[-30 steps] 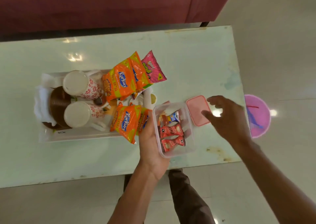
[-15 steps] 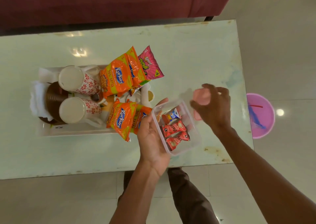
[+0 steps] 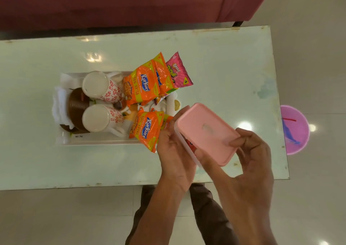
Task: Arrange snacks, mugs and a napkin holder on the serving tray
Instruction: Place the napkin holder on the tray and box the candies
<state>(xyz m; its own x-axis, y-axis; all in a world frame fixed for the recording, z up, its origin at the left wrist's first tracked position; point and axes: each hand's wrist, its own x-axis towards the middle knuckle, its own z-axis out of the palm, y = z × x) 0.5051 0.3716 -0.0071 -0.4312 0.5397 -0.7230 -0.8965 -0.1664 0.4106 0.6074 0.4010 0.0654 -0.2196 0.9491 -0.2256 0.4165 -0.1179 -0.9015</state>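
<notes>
A white serving tray [image 3: 97,141] on the pale green table holds two white mugs with red flowers [image 3: 102,87] [image 3: 101,119] lying on their sides, a brown napkin holder [image 3: 74,112] with white napkins, and orange snack packets [image 3: 140,87] [image 3: 147,129] plus a pink one [image 3: 177,72]. My left hand [image 3: 174,156] grips a clear plastic box [image 3: 185,149] of small red snack packs, mostly hidden. My right hand [image 3: 250,156] presses a pink lid [image 3: 206,132] onto that box, just right of the tray.
The table [image 3: 224,67] ends at its right edge near a pink bucket [image 3: 295,130] on the floor. A dark red sofa [image 3: 131,1] runs along the far side. My trouser leg [image 3: 206,207] shows below the near edge.
My right hand picked the pink lid up off the table and brought it over the clear box. The box, open before, is now covered by the lid.
</notes>
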